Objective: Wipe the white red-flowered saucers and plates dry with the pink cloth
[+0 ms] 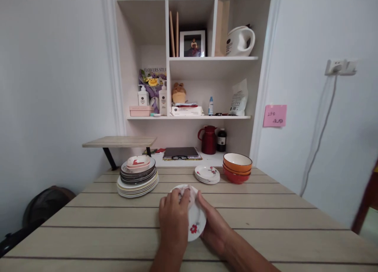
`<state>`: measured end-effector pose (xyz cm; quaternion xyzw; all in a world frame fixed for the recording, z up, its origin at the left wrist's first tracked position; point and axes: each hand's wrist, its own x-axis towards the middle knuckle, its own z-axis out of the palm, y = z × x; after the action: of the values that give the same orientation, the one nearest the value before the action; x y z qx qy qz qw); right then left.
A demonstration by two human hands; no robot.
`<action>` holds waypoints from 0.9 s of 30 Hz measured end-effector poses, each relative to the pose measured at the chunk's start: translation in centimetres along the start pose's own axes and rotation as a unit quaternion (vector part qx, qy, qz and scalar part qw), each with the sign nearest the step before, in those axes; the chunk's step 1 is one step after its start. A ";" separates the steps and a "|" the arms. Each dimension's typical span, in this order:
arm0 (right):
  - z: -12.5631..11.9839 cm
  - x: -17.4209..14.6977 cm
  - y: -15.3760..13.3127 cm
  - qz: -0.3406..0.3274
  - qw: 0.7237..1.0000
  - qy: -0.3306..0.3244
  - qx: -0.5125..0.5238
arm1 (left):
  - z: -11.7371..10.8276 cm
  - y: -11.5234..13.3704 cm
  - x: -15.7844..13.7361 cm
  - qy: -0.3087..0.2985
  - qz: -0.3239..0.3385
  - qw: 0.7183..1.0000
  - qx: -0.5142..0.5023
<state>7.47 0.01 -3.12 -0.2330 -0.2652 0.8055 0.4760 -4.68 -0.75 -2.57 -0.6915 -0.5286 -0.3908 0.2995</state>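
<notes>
A small white plate (197,219) with red flowers is tilted up over the near middle of the table. My right hand (213,226) grips its right rim, thumb along the upper edge. My left hand (175,215) presses a crumpled whitish cloth or tissue (192,196) against the plate's upper face, its fingers closed over it. Beyond the hands lies a short stack of similar flowered plates (207,174). To its right stand stacked orange and red bowls (237,169).
At the left, a tall stack of plates (137,185) carries small square dishes (138,162) on top. A raised wooden shelf (119,142) stands behind it. Along the back are a closed laptop (181,152), glasses (179,158), a red jug (209,140) and a dark bottle (221,140).
</notes>
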 end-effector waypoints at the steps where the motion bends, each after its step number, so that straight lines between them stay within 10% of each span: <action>1: 0.1 0.0 0.0 -0.011 1.000 0.008 0.002 | 0.0 -0.3 0.1 -0.008 -0.009 1.000 0.009; 16: -0.6 0.1 -2.4 -0.075 0.995 0.052 0.043 | 1.6 1.5 -0.9 -0.014 0.118 0.989 -0.089; 27: -0.5 0.7 -1.5 -0.098 0.988 0.087 0.078 | 1.8 -1.1 -0.2 -0.101 -0.018 0.995 0.020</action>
<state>8.43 1.38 -2.64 -0.2367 -0.1807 0.7498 0.5909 -5.38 0.96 -3.65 -0.7118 -0.5762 -0.3135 0.2513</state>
